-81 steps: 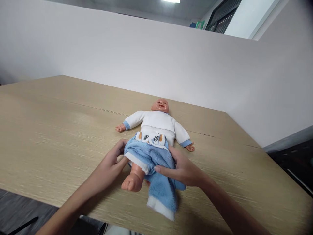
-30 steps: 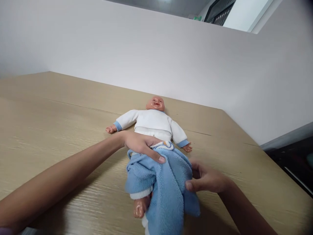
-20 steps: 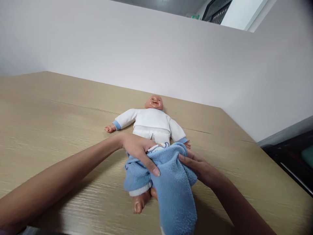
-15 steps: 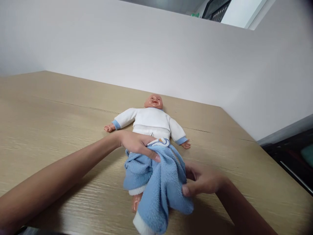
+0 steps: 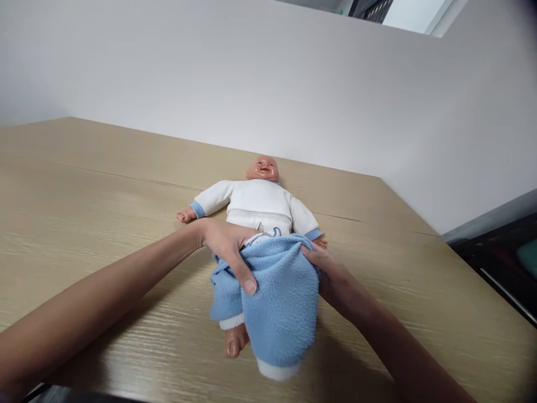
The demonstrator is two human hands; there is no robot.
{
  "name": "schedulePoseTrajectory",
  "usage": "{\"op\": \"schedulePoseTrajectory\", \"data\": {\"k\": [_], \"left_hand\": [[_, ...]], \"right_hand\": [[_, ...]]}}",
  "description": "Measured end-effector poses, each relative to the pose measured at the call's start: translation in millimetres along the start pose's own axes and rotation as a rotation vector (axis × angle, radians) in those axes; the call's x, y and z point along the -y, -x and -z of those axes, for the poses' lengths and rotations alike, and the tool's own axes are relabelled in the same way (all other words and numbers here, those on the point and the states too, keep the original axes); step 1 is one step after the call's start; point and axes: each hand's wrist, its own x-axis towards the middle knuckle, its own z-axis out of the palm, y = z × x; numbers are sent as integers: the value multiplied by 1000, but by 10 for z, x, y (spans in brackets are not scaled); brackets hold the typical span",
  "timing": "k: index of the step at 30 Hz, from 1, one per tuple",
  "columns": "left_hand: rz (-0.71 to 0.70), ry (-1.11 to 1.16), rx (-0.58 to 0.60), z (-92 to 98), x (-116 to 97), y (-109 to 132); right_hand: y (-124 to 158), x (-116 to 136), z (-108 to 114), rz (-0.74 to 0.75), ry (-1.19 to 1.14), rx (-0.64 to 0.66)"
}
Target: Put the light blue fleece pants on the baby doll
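Gripping one pair of light-blue fleece trousers with white cuffs: two hands, apart from each other, each clamped on the cloth near the waist. Left hand: thumb over the front, other fingers mostly covered by fabric. Right hand: thumb at the waist edge; fingers probably curled behind, view blocked.

Trousers lie over the lower body of one bald, glossy plastic doll, on its back, in one white sweater with two blue cuffs. Trouser cuffs seen: two. Bare plastic foot: one, below the left-side cuff. Other trouser leg drapes toward the near side.

One pale wood-grain bench. Far edge meets one smooth white wall; doll's head near it. Open room: wide to the left, narrower to the right.
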Motion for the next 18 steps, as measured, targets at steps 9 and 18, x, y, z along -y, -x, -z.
{"op": "schedulePoseTrajectory", "data": {"k": [9, 18], "left_hand": [[20, -142, -139, -26, -28, 29], [3, -140, -143, -62, -28, 10]], "right_hand": [[135, -64, 266, -31, 473, 312], [115, -47, 118, -27, 212, 436]]}}
